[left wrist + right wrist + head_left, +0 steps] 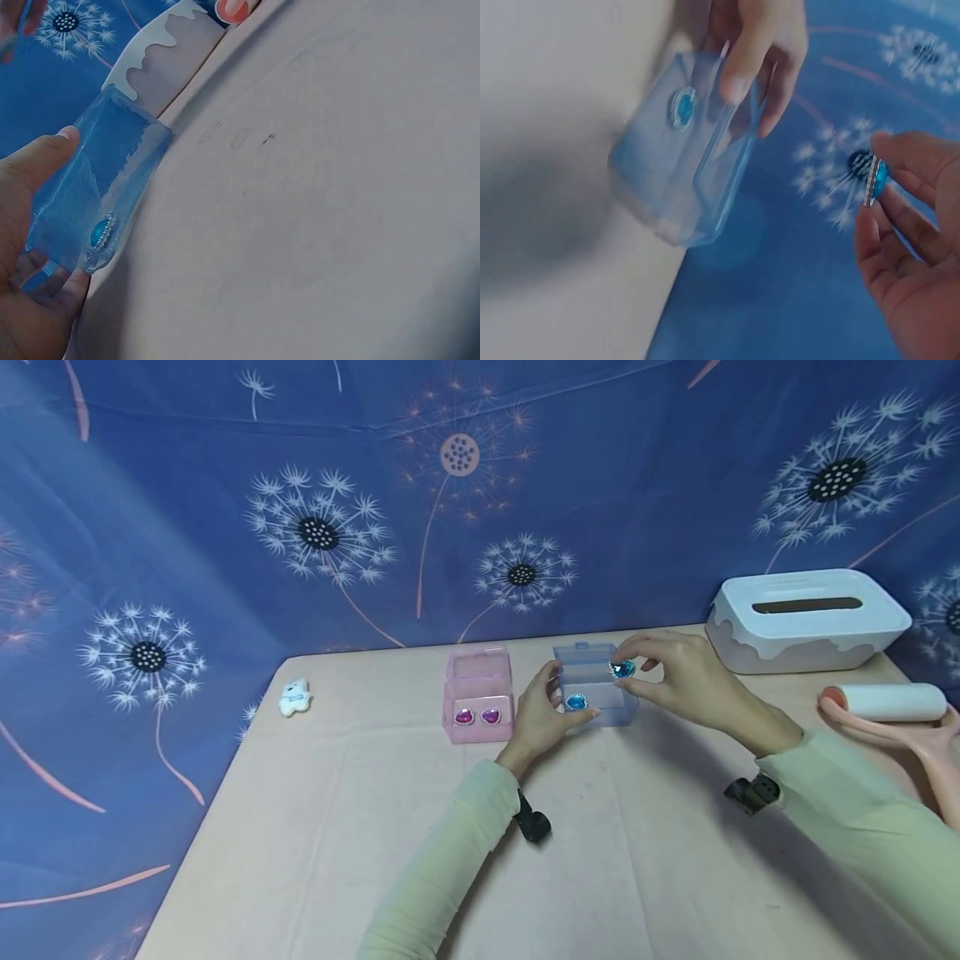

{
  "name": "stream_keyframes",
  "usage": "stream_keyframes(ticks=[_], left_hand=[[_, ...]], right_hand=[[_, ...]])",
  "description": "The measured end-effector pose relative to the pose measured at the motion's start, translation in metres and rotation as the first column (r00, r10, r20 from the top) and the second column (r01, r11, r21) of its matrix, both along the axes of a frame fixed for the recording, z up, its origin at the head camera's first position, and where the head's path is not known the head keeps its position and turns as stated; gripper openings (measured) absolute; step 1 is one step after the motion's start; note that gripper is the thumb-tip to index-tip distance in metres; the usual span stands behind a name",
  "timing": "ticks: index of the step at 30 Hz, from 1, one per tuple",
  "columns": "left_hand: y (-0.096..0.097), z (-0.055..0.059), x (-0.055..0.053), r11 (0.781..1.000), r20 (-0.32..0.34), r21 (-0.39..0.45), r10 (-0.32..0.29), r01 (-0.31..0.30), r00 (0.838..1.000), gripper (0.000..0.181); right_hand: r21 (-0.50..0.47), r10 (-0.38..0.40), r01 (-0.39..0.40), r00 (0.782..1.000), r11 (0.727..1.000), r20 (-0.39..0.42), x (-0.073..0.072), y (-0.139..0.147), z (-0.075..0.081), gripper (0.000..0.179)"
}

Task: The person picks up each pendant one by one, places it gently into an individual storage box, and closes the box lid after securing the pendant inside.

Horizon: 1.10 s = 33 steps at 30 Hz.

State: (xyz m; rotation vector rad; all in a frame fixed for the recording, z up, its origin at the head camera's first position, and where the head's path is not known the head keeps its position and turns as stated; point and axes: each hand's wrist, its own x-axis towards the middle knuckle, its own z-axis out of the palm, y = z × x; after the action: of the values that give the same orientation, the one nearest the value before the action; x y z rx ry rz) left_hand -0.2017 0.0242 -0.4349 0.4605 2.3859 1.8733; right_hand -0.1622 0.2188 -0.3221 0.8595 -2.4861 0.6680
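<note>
My left hand (pixel 538 714) grips the near-left side of a clear blue plastic box (pixel 611 714), its lid standing open at the back. Inside the box, toward the left, lies a blue heart-shaped gem (pixel 576 702) edged with small clear stones. Between thumb and fingertips my right hand (pixel 686 681) pinches a second blue gem (pixel 622 669), held up over the box's right side. In the right wrist view this pinched gem (pixel 876 181) shows edge-on, apart from the box. Left of the blue box stands an open pink box (pixel 477 733) with two pink heart gems (pixel 491 716) in it.
A white tissue box (pixel 810 622) stands at the back right. In front of it lies a lint roller (pixel 888 703) with a pink handle. A small white and light-blue bear-like figure (pixel 296 697) sits at the far left. Patterned blue cloth (pixel 420 527) hangs behind the table.
</note>
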Motion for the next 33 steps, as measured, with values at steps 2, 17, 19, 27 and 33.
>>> stream_keyframes(ticks=[2, 17, 19, 27, 33], left_hand=[[0.0, 0.0, 0.0, 1.0, 0.003, 0.009, -0.003, 0.003, 1.0, 0.091], [0.002, -0.001, -0.001, 1.0, 0.005, -0.005, 0.007, -0.007, 1.0, 0.09], [0.002, -0.001, -0.001, 1.0, 0.003, -0.005, 0.004, -0.004, 1.0, 0.09], [0.002, -0.002, 0.0, 1.0, -0.009, 0.014, 0.0, 0.0, 1.0, 0.09], [0.0, -0.003, 0.001, 1.0, -0.017, -0.001, 0.004, -0.004, 1.0, 0.091]], right_hand=[[0.006, -0.017, 0.017, 0.999, 1.0, 0.047, -0.011, 0.001, -0.004, 0.023], [0.202, -0.078, 0.009, 0.937, 0.979, 0.339, -0.044, -0.007, -0.048, 0.024], [0.231, -0.08, -0.002, 0.934, 0.973, 0.347, -0.045, -0.008, -0.05, 0.026], [0.308, -0.114, -0.022, 0.902, 0.951, 0.416, -0.053, -0.01, -0.054, 0.024], [0.309, -0.105, -0.031, 0.905, 0.951, 0.413, -0.056, -0.011, -0.059, 0.025]])
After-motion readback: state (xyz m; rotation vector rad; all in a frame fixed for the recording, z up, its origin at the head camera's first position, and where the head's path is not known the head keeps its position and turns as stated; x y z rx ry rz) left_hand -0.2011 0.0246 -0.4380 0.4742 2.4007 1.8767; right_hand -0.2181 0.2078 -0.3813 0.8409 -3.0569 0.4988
